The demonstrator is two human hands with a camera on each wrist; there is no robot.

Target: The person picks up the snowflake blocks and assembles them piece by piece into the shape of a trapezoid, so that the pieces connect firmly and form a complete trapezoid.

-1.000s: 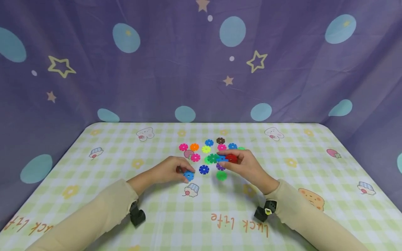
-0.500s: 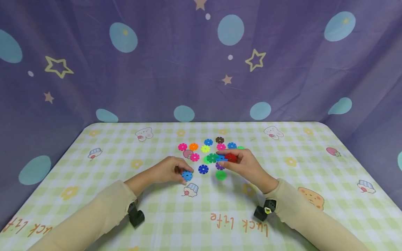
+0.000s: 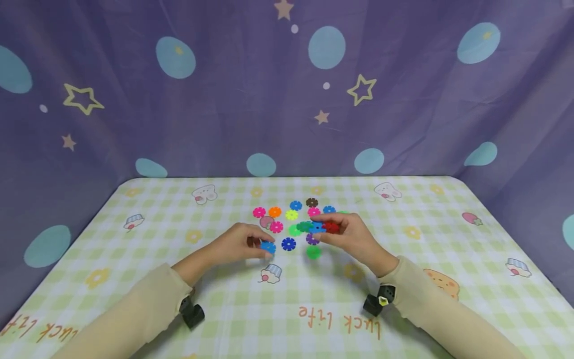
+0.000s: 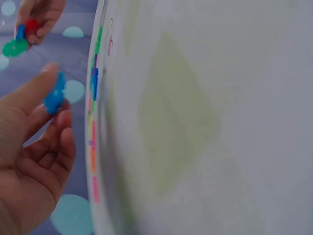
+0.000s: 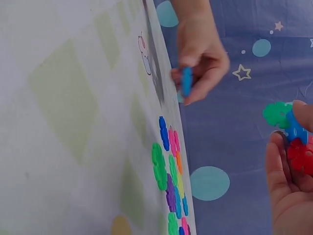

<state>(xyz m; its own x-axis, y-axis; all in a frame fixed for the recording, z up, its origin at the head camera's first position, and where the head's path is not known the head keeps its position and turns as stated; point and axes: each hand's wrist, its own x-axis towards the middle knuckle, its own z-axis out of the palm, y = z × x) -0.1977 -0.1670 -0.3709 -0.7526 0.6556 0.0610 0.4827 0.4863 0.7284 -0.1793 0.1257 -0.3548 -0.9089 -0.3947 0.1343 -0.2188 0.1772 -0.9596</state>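
The light-blue, notched plastic disc (image 3: pixel 268 248) in your left hand (image 3: pixel 239 243) should be light, stiff and slightly slick; grip it by its rim. Your fingers (image 4: pixel 34 93) pinch it, left of the dark-blue, notched plastic disc (image 3: pixel 289 244) on the desk (image 3: pixel 251 314). Right of that landmark, your right hand (image 3: pixel 349 233) holds the joined green, blue and red plastic discs (image 3: pixel 317 227).

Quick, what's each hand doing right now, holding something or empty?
Left hand: closed, pinching one light blue disc.
Right hand: closed, holding a green disc, a darker blue disc and a red disc, joined together.
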